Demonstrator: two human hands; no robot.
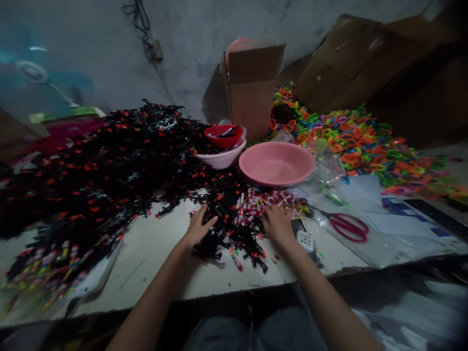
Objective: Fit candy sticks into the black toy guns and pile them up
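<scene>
My left hand is open at the left edge of a small heap of black plastic pieces with orange tips, which look like tiny toy guns. Its thumb is spread away from the fingers. My right hand rests against a pile of small pink-and-white striped sticks, fingers apart and partly over the pile. No object shows in either hand. One striped stick lies alone on the table between my wrists, near some loose black pieces.
A big mound of black pieces covers the left. Behind my hands stand a pink basin and a red bowl in a pale bowl. Red-handled scissors lie right, before colourful plastic pieces. A cardboard box stands behind.
</scene>
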